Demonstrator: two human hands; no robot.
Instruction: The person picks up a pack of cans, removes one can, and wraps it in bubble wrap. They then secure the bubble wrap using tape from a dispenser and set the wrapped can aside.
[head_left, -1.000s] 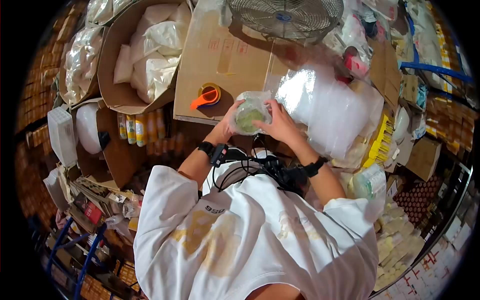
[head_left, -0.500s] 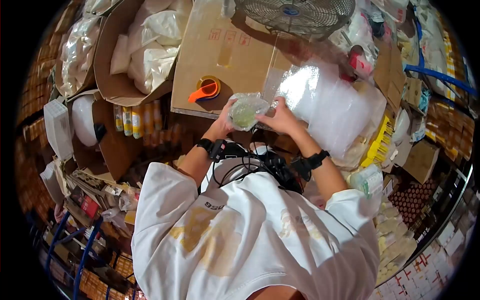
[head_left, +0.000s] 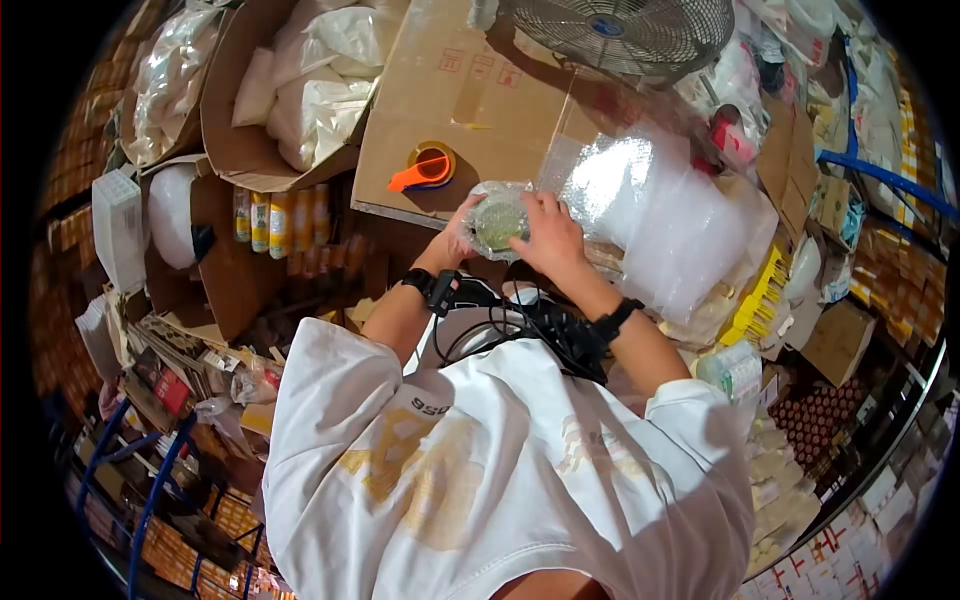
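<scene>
A small greenish object wrapped in bubble wrap [head_left: 497, 222] is held between both hands, above the near edge of a large cardboard box. My left hand [head_left: 456, 236] grips it from the left side, with the fingers mostly hidden behind it. On the right, my right hand [head_left: 551, 236] presses thumb and fingers onto the wrap. What the green object is, I cannot make out through the plastic. An orange tape dispenser [head_left: 422, 172] with a roll of tape lies on the cardboard box [head_left: 500, 110], just beyond my left hand.
A fan [head_left: 630, 35] stands at the far side of the box. Sheets of bubble wrap [head_left: 670, 220] spread to the right, beside a yellow plastic piece [head_left: 758, 297]. An open carton [head_left: 225, 125] of white bags is at the left, with yellow-labelled cylinders [head_left: 278, 222] below it.
My right hand has come in over the wrapped object, its fingers now lying on the wrap's far and right side. The view has shifted slightly.
</scene>
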